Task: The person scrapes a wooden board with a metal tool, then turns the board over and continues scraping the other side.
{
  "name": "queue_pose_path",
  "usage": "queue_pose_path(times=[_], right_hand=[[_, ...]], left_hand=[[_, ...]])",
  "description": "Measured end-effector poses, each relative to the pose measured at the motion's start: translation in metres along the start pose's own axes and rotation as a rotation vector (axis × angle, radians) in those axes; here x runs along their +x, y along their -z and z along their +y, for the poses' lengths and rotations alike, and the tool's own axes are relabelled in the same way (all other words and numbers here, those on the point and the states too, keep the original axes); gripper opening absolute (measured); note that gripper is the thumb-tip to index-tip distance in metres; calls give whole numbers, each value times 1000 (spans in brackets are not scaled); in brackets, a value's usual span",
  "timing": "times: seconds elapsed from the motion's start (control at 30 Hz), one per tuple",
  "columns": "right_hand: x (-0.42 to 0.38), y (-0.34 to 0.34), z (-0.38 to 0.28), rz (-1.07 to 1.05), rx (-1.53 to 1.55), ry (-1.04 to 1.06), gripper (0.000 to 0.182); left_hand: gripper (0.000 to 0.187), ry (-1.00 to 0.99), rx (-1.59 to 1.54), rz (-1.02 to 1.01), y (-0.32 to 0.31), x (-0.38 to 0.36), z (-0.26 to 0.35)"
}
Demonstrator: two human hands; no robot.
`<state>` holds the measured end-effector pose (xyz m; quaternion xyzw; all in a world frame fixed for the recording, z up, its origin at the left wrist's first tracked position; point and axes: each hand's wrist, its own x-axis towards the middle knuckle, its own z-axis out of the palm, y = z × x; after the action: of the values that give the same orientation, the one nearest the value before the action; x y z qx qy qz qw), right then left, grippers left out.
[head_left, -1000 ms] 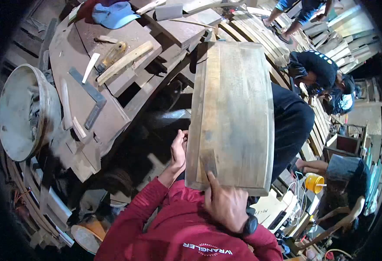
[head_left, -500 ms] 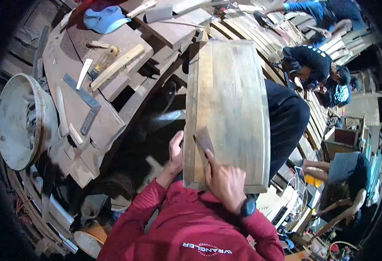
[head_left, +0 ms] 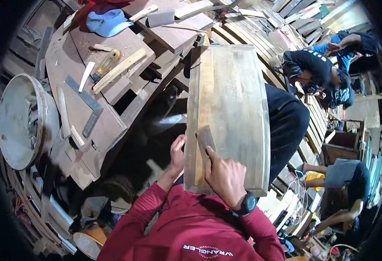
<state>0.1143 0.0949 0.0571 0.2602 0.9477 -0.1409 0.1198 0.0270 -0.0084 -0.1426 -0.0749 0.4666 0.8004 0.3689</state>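
A wooden panel (head_left: 234, 104) with bevelled edges lies across my lap, with a lighter brown strip along its left side. My right hand (head_left: 227, 176) grips a putty knife (head_left: 206, 138), index finger stretched along the tool. Its broad flat blade rests on the lower left of the panel, over the lighter strip. Most of the handle is hidden in my palm. At the panel's left edge, my left hand (head_left: 178, 152) holds on from the side; its fingertips are partly hidden behind the edge.
On the bench to the left are a metal square (head_left: 86, 104), a yellow-handled tool (head_left: 107, 64), wood strips and a blue cap (head_left: 108, 22). A round basin (head_left: 21, 122) stands beside it. Co-workers (head_left: 315, 67) bend over slats at right; another person (head_left: 345, 178) is lower right.
The putty knife and my right hand have barely moved on the panel. My view has shifted slightly. At upper right, the co-worker in blue has moved lower and to the right.
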Motion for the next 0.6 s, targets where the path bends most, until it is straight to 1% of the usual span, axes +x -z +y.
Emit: queue_pose_path(times=[0.07,0.1,0.2,0.23,0.33,0.37,0.4,0.47,0.5,0.57,0.6], right_hand=[[-3,8,-3,-1,-1,2,38],[-12,10,-3,-6,-11,25,38],[-10,10,-4,-48,12,-19,39],[0,-4,3,4,15,-6,39],[-7,5,4,6,-14,-9,38],[-19,17,1,-49,-31,-18,35],[-26,35,-7,-106,-31,-47,34],[-26,30,0,-109,-1,-52,34],[-27,26,3,-76,10,-46,34],[-27,23,9,-10,27,-23,34],[-32,27,10,-19,25,-35,34]], left_hand=[[25,67,-26,17,0,4,2],[24,61,-70,16,-1,6,-1],[24,-34,35,-20,4,6,-4],[25,-192,327,-35,2,4,1],[24,-6,19,10,-2,5,4],[23,29,-83,6,-1,5,2],[22,38,-101,21,6,4,-5],[21,53,-129,17,13,13,-17],[20,70,-144,57,3,10,-9],[20,41,-157,20,1,10,-8],[20,21,-161,5,-2,9,-2]])
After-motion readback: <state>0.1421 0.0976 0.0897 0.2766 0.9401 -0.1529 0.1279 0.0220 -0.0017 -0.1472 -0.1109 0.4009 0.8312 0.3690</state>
